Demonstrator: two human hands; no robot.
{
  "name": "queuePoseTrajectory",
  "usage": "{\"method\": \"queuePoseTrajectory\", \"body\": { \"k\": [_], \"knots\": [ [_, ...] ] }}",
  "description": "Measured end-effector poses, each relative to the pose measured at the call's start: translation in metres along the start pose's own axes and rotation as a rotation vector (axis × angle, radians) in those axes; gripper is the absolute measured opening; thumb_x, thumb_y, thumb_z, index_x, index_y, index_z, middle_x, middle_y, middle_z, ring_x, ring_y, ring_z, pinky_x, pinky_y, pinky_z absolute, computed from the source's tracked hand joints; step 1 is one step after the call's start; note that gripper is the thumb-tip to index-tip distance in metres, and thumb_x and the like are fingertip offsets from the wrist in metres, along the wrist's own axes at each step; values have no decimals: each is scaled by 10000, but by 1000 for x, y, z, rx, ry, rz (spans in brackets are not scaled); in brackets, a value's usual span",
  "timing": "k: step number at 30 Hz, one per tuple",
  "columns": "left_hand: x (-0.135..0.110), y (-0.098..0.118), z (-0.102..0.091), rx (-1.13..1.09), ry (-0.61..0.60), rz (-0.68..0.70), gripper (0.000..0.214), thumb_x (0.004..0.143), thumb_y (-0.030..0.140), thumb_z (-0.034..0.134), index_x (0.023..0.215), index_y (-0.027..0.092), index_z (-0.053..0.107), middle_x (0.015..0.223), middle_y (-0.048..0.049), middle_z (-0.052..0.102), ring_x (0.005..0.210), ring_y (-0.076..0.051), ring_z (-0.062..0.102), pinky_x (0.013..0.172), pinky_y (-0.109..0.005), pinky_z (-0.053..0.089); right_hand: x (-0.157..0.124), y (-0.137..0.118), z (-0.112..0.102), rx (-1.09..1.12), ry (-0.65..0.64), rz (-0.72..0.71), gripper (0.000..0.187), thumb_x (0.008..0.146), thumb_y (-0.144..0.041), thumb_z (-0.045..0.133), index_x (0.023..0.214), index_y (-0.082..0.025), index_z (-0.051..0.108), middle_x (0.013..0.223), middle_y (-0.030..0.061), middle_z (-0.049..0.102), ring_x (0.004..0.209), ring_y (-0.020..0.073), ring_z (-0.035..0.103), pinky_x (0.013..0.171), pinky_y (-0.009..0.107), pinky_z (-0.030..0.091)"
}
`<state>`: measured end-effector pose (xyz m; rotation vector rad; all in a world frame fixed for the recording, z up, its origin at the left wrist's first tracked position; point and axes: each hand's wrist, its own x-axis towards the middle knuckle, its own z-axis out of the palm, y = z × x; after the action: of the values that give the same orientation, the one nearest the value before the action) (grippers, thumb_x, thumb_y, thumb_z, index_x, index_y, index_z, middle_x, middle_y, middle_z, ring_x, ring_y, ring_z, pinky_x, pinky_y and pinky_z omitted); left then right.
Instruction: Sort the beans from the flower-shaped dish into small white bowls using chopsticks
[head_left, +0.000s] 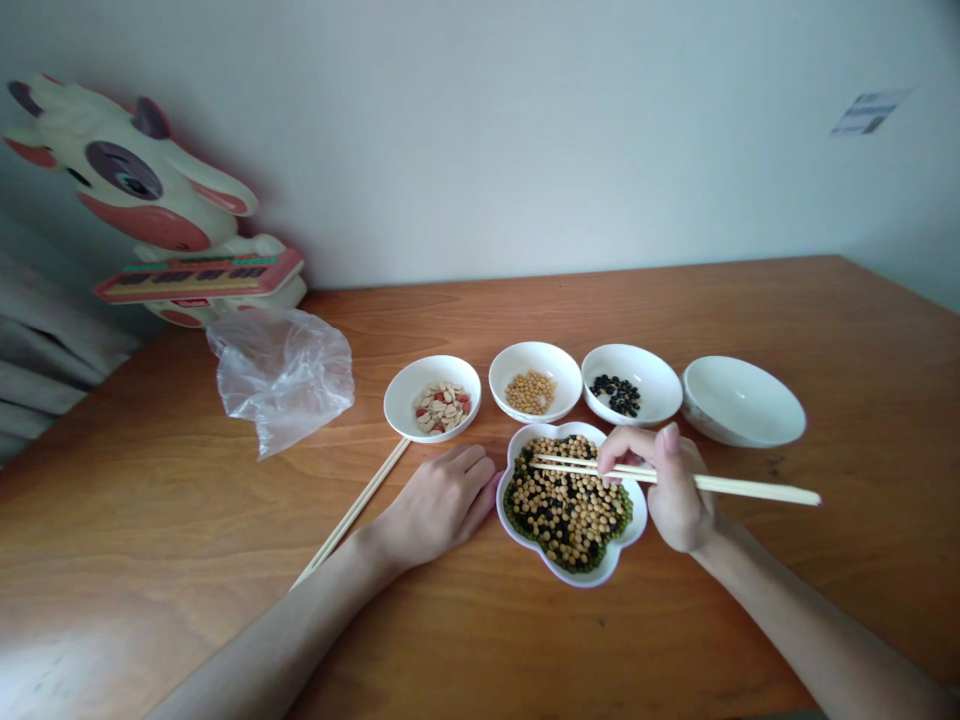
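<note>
A flower-shaped white dish [513, 535] holds a mix of yellow soybeans, black beans and small green beans. My right hand [675, 490] is closed around a pair of chopsticks [739, 487], whose tips reach over the beans in the dish's upper left part. Whether the tips pinch a bean is too small to tell. Beside the dish's left edge, my left hand [439, 503] rests on the table with its fingers curled together, their tips against or very near the rim. No object shows in it. A second pair of chopsticks [360, 502] lies on the table, partly beneath my left forearm.
Behind the dish stand a bowl [401, 395] of pale flat seeds with reddish pieces, a bowl [536, 355] of soybeans, a bowl [656, 385] of black beans and a bare white bowl [750, 400]. A crumpled plastic bag [289, 375] and a cow-shaped toy keyboard [180, 220] are at left.
</note>
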<state>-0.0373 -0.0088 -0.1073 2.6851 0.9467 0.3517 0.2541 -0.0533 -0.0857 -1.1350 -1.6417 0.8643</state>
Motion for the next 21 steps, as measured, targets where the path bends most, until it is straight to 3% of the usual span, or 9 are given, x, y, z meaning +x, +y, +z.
{"method": "queuePoseTrajectory", "body": {
  "k": [11,21],
  "knots": [
    [0,0,0,-22,18,8,286,1089,260,410,847,182,540,901,-59,609,744,-172,525,673,-306,418,-1,-3,-3,-89,29,-90,605,1126,-442,289,775,-199,718,673,39,698,596,168,620,597,318,460],
    [1,1,-1,-30,27,19,288,1095,257,401,851,184,536,906,-59,610,739,-169,525,673,-305,422,-1,-1,-1,-37,91,-60,637,1123,-457,291,751,-197,737,641,49,705,619,184,675,626,329,501]
  ]
}}
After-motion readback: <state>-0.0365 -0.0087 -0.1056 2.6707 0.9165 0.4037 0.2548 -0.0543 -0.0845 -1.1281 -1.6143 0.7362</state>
